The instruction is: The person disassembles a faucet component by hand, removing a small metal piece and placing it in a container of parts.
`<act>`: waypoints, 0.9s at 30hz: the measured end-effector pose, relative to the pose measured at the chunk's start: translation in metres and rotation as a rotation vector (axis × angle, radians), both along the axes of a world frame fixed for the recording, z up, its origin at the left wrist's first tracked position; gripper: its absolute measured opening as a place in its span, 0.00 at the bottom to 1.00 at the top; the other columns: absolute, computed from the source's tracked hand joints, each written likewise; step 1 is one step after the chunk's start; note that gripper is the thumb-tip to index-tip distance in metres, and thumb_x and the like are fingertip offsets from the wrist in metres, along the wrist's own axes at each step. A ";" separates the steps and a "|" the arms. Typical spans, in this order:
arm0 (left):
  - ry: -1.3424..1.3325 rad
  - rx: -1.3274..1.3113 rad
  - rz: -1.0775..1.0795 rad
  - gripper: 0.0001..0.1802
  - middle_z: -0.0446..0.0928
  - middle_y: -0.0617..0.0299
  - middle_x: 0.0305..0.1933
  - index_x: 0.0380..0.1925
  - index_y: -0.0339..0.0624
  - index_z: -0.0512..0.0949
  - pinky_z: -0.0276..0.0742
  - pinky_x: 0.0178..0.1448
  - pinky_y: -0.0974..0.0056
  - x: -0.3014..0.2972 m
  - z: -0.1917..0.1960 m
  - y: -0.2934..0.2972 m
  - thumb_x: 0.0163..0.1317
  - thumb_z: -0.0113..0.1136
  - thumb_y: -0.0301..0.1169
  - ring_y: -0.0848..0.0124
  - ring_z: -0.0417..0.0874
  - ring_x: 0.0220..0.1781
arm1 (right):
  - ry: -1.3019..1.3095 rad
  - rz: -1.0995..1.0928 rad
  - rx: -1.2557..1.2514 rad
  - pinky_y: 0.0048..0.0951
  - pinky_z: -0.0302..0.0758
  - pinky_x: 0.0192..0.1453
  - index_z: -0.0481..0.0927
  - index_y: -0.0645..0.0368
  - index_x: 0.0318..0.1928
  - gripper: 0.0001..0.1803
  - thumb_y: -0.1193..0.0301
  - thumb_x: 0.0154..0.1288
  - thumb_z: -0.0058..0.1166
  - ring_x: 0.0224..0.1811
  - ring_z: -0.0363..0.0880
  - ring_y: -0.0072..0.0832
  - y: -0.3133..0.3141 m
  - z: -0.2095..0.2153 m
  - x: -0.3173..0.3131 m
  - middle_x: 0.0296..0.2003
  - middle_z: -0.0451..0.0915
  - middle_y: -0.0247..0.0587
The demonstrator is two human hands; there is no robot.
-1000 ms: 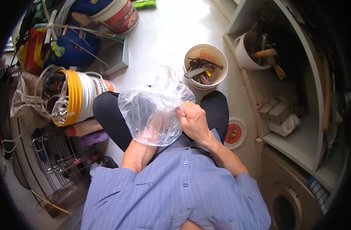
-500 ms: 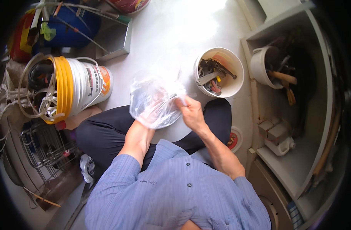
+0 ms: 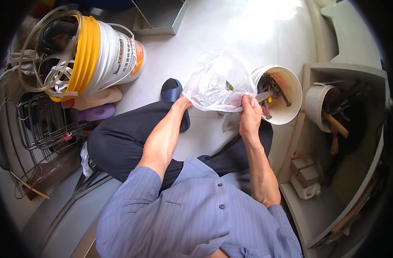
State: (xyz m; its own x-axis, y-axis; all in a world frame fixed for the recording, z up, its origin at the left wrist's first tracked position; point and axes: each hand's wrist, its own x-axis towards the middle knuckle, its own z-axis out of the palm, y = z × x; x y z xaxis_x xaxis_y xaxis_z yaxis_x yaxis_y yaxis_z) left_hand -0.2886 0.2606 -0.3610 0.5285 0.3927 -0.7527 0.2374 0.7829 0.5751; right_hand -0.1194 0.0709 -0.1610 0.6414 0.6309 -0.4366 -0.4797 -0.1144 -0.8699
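A clear plastic bag (image 3: 213, 86) is spread wide between my two hands, above the floor in front of my crossed legs. My left hand (image 3: 185, 102) holds its left edge, most of the fingers hidden behind the film. On the right edge my right hand (image 3: 251, 114) pinches the rim, thumb on top. A small dark and yellow-green patch (image 3: 229, 86) shows at the bag; whether it lies inside or beyond the film I cannot tell. Just right of the bag stands a white bucket (image 3: 293, 96) with metal hand tools (image 3: 279, 88) in it.
A white and yellow bucket (image 3: 90, 56) with coiled hose lies on its side at left, above a wire rack (image 3: 44, 122). One dark blue slipper (image 3: 171, 89) is near my left hand. At right, an open cabinet (image 3: 306, 215) holds a tool pail (image 3: 319, 105) and small boxes (image 3: 306, 172).
The bag has moved forward and right, and its mouth is spread wider. My left hand has come from inside the bag to its left edge. The view has shifted.
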 end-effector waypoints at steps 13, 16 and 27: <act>0.030 0.323 -0.420 0.29 0.83 0.57 0.43 0.51 0.36 0.81 0.81 0.44 0.61 0.033 0.192 0.018 0.63 0.67 0.50 0.67 0.84 0.43 | -0.431 0.108 -0.245 0.26 0.67 0.24 0.81 0.62 0.34 0.20 0.59 0.79 0.53 0.20 0.68 0.16 -0.025 0.015 0.009 0.19 0.73 0.28; 0.101 0.519 -0.450 0.13 0.81 0.66 0.29 0.40 0.36 0.84 0.72 0.32 0.68 0.042 0.189 0.013 0.62 0.71 0.34 0.77 0.77 0.27 | -0.606 0.134 -0.238 0.32 0.68 0.27 0.81 0.64 0.36 0.18 0.60 0.77 0.54 0.19 0.68 0.25 -0.029 0.027 0.010 0.18 0.74 0.39; 0.200 1.056 -0.710 0.23 0.80 0.46 0.26 0.37 0.34 0.83 0.76 0.41 0.55 0.046 0.306 -0.001 0.69 0.56 0.47 0.60 0.83 0.31 | -0.792 0.175 -0.366 0.40 0.71 0.29 0.80 0.64 0.34 0.18 0.61 0.76 0.55 0.20 0.72 0.43 -0.053 0.059 0.017 0.19 0.74 0.52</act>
